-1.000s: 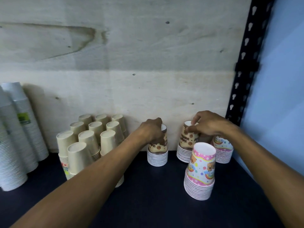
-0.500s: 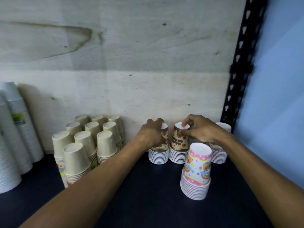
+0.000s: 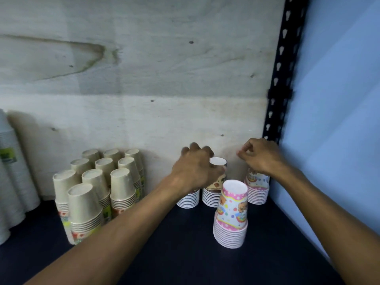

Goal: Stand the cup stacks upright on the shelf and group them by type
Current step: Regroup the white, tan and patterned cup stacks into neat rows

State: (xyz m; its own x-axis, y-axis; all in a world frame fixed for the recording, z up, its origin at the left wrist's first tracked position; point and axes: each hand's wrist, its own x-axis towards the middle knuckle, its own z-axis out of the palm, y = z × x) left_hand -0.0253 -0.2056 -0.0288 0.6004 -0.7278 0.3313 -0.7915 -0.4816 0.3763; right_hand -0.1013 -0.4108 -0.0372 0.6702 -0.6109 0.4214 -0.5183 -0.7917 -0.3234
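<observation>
Two brown-patterned cup stacks stand side by side at the back wall. The left brown stack (image 3: 188, 200) is mostly hidden behind my left hand (image 3: 196, 171), which hovers over it with its fingers raised and spread. The right brown stack (image 3: 213, 193) shows its white top beside my thumb. Further right, my right hand (image 3: 261, 158) hangs loosely curled and holding nothing above the back pink stack (image 3: 257, 191) in the corner. A second pink stack (image 3: 231, 214) stands upright nearer to me. All stand mouth down on the dark shelf (image 3: 185, 243).
Several tan cup stacks (image 3: 98, 190) stand grouped at the left. Tall white cup stacks (image 3: 12, 171) lean at the far left edge. A plywood back wall, a black slotted upright (image 3: 281, 79) and a blue side wall (image 3: 333, 120) enclose the corner.
The right brown stack was slid left until it stood beside the left one. My right hand then let go and moved right over the back pink stack. My left hand's fingers lifted.
</observation>
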